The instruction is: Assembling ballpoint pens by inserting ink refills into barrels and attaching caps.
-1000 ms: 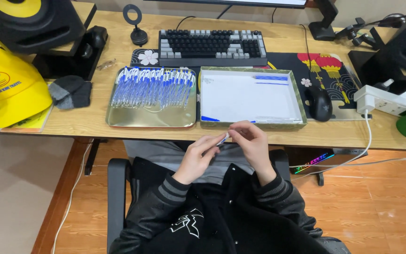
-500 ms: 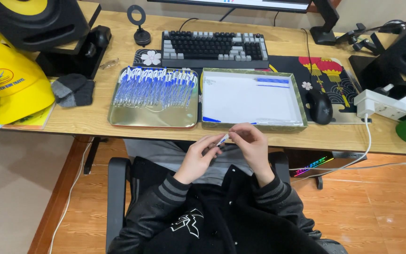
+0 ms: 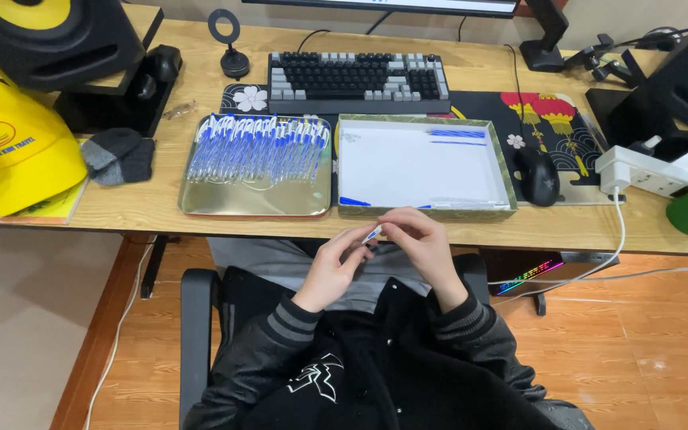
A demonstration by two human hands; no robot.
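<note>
Fingertips (image 3: pixel 360 248) of both hands are pinching one small blue-and-white pen (image 3: pixel 373 234); I am watching the left hand (image 3: pixel 334 267) and right hand (image 3: pixel 422 251) holding it together over the lap, just near of the desk edge (image 3: pixel 280 227). Since a second ago the pen is tilting up slightly, hands barely shifting. Beyond, a gold tray (image 3: pixel 256 205) of matching pens is sitting left of a nearly bare white box (image 3: pixel 428 163).

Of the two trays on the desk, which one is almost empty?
The white-lined box tray on the right, below the keyboard, holds only a few blue pens along its edges. The gold tray on the left is full of blue-and-clear pens.
</note>
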